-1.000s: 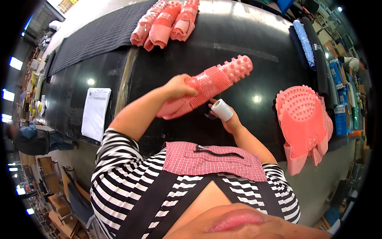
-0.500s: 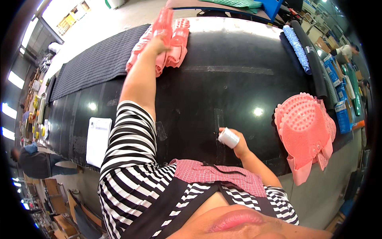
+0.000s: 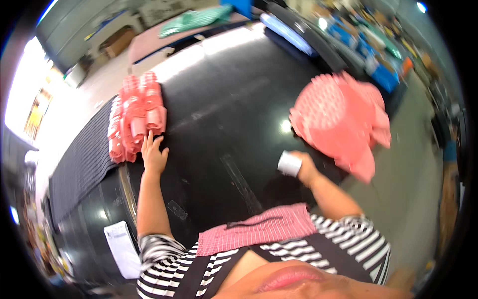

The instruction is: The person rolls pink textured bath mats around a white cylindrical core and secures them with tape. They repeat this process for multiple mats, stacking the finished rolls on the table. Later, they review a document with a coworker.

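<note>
My left hand [image 3: 155,158] is open, its fingers spread, at the near edge of several pink rolls [image 3: 133,112] of bumpy, rubbery material that lie side by side. The fingertips are close to the rolls; whether they touch is unclear. In my right hand [image 3: 307,170] is a small white roll [image 3: 290,164], seemingly of tape or labels, held above the black table [image 3: 214,134]. To the right of that hand lies a pile of flat pink bumpy mats [image 3: 343,119], with flaps hanging over the table edge. These mats are blurred.
A dark ribbed mat [image 3: 82,162] lies along the table's left side. White paper sheets [image 3: 122,249] rest at the near left. Long dark rolls [image 3: 308,37] and a blue roll [image 3: 289,35] lie at the far right. Beyond the table is another surface with green sheeting [image 3: 196,21].
My left hand has let go of a pink roll, now on the pile, and drawn back toward me. The whole view has swung to the right. The white roll stays in my right hand.
</note>
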A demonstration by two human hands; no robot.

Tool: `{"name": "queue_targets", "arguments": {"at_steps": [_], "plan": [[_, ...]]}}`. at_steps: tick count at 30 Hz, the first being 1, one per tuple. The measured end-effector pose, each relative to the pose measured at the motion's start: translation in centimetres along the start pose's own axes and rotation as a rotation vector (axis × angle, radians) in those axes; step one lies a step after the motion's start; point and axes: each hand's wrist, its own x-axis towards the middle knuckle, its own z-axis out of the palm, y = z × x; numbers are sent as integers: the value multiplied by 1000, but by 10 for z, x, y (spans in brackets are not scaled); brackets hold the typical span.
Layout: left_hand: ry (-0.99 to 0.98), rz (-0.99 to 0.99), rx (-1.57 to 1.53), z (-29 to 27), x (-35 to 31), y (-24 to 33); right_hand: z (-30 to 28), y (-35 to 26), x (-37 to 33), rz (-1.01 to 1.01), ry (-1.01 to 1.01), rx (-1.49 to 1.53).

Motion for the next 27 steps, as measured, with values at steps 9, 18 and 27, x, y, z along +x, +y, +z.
{"name": "queue_targets", "arguments": {"at_steps": [9,18,27], "plan": [[-340,-95,-994,34,-250,135,-136,-33,-52,-612,871,-1003],[-452,-106,-1023,5,-238,181,-113,-47,-79,-383,281,-1738],[-538,-51,-878,1,-266,189,-155,-64,-56,-175,117,-1954]]}}
